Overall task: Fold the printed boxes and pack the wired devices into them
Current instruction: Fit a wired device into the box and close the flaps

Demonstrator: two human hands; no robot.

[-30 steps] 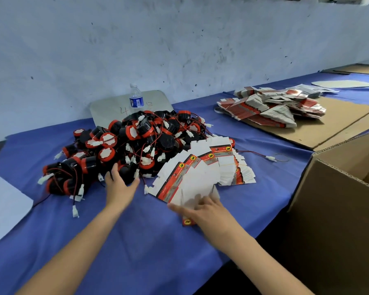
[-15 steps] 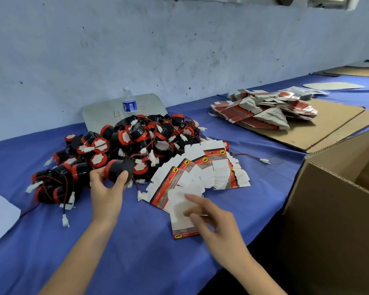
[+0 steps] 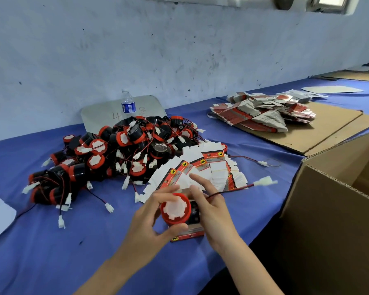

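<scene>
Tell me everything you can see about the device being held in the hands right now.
The device is a short black cylinder with a red rim and a white notched cap facing the camera. It looks like plastic. The left hand grips it by the rim, above the blue cloth, against a printed box blank held in the right hand. A thin red-and-black wire runs right to a white connector, blurred.
</scene>
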